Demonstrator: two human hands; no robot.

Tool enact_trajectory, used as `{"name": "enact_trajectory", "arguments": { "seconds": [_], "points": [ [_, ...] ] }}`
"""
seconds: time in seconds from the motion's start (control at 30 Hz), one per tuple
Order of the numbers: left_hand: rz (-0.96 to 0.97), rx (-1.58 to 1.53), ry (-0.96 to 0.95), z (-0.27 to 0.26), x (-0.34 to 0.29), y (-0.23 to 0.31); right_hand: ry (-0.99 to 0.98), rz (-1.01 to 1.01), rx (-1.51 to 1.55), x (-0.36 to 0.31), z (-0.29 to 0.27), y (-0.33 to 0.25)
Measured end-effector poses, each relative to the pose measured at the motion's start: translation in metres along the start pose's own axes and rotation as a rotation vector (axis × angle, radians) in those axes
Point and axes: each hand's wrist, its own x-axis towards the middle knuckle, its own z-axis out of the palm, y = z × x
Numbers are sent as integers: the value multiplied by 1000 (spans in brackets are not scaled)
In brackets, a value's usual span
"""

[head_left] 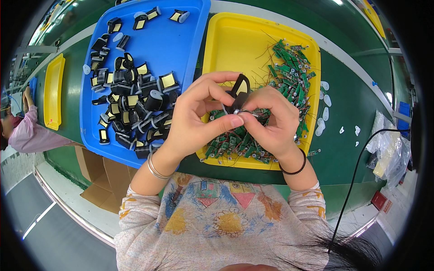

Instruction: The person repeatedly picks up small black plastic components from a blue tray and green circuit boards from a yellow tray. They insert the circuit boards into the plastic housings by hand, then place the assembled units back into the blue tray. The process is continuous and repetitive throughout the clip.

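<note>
Over the near left part of a yellow tray [217, 34], both of my hands meet around a black plastic housing [240, 88] with a pale yellow patch on it. My left hand [199, 115] grips the housing between thumb and fingers. Pinched at its lower end, my right hand [271, 119] has its thumb and fingertips close to a small silvery part [237, 111]; the fingers hide most of what they hold. Beneath the hands lie many small green circuit boards [289, 63] with thin wires, heaped along the tray's right and near sides.
A blue tray [181, 40] on the left holds many similar black housings [131, 101]. White flat oval pieces [326, 113] lie right of the yellow tray. Plastic bags [391, 144] and a black cable [357, 167] are at the right. Another person's pink sleeve [34, 131] shows far left, near another yellow tray [54, 90].
</note>
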Motion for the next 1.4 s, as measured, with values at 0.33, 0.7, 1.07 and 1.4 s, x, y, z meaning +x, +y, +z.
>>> {"name": "enact_trajectory", "arguments": {
  "seconds": [0.33, 0.7, 1.07, 1.4],
  "points": [
    [101, 9, -20, 1, 0, -2, -7, -101, -34, 0, 2, -1],
    [126, 25, -49, -1, -3, 1, -81, -110, 103, 0, -2, 0],
    [226, 166, -88, -6, 0, -1, -78, -44, 220, -6, 2, 3],
    [117, 288, -101, -3, -3, 7, -78, -168, 83, 0, 1, -1]
  ]
}}
